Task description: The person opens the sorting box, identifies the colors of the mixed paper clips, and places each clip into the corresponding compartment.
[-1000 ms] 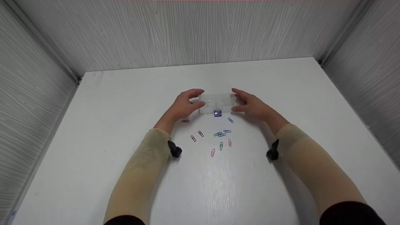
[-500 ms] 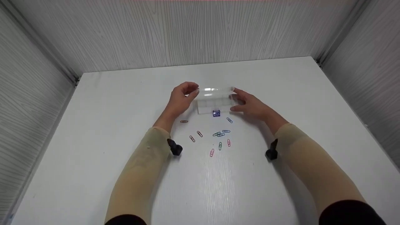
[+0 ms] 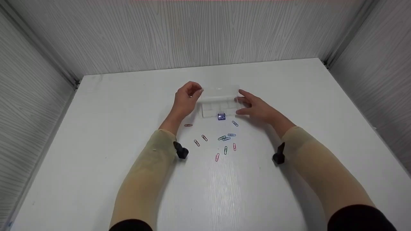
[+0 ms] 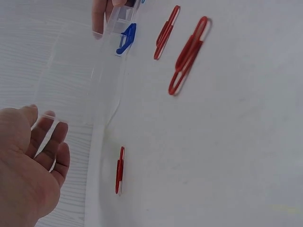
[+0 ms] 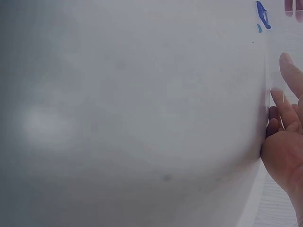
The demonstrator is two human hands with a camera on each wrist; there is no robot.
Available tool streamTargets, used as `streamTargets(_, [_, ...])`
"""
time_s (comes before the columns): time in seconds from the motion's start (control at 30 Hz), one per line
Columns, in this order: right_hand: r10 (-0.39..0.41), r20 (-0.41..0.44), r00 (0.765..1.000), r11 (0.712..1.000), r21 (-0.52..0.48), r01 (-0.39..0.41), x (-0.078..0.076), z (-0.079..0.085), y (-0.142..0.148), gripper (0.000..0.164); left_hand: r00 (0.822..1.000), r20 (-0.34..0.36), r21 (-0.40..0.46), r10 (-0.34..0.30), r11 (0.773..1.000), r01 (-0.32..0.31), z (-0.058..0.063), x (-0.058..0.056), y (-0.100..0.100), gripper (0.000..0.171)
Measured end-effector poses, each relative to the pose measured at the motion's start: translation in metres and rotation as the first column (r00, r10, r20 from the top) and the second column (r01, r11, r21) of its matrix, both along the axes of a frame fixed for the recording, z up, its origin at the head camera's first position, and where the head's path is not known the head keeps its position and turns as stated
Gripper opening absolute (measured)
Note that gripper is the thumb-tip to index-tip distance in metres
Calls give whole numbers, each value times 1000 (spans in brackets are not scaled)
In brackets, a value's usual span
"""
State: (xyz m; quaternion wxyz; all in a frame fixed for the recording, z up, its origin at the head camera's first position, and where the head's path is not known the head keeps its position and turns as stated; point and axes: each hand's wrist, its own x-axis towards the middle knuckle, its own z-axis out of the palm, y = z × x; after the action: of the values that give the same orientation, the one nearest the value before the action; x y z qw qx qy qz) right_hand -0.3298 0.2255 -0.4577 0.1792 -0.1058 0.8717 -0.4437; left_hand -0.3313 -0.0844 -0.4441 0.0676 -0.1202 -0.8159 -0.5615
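Observation:
A clear plastic compartment box point(image 3: 209, 112) stands on the table, its lid point(image 3: 221, 91) tilted up at the back. A blue latch point(image 3: 221, 116) sits at the middle of its front edge. My left hand point(image 3: 185, 100) pinches the lid's left edge between thumb and fingers; in the left wrist view the see-through lid point(image 4: 71, 71) meets the fingertips. At the box's right end, my right hand point(image 3: 258, 107) holds the side, thumb toward the front and fingers farther back. Low in front of the box lies a blue paper clip point(image 3: 235, 123).
Several paper clips lie scattered nearer the person: red clips point(image 3: 204, 138) on the left, a green clip point(image 3: 225, 150) and pink clips point(image 3: 217, 157) in the middle, a small overlapping blue-green group point(image 3: 223, 138). Wood-grain panels point(image 3: 205, 35) wall the white table point(image 3: 224, 192) at back and sides.
The left hand has moved from beside the box to the lid's edge and lifted it up and back. The right hand has stayed almost in place at the right end.

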Motion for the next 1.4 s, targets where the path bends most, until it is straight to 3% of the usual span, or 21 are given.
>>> streamTargets(0.5, [-32, 14, 999, 999, -2, 32, 0, 1, 2, 100, 1000, 14, -27, 18, 999, -17, 0, 1, 5, 12])
streamTargets(0.67, [-33, 13, 999, 999, 10, 33, 0, 2, 3, 99, 1000, 12, -43, -17, 999, 18, 0, 1, 6, 27])
streamTargets(0.93, [-14, 1, 1000, 1000, -7, 14, 2, -1, 4, 98, 979, 179, -83, -94, 990, 110, -3, 3, 2, 60])
streamTargets(1.17, [-14, -10, 1000, 1000, -6, 14, 2, -1, 4, 96, 958, 274, -193, -89, 970, 145, -7, 4, 1, 59])
streamTargets(1.4, [-16, -17, 1000, 1000, -21, 16, 2, -2, 5, 85, 947, 311, -195, -81, 970, 147, -9, 6, 1, 60])
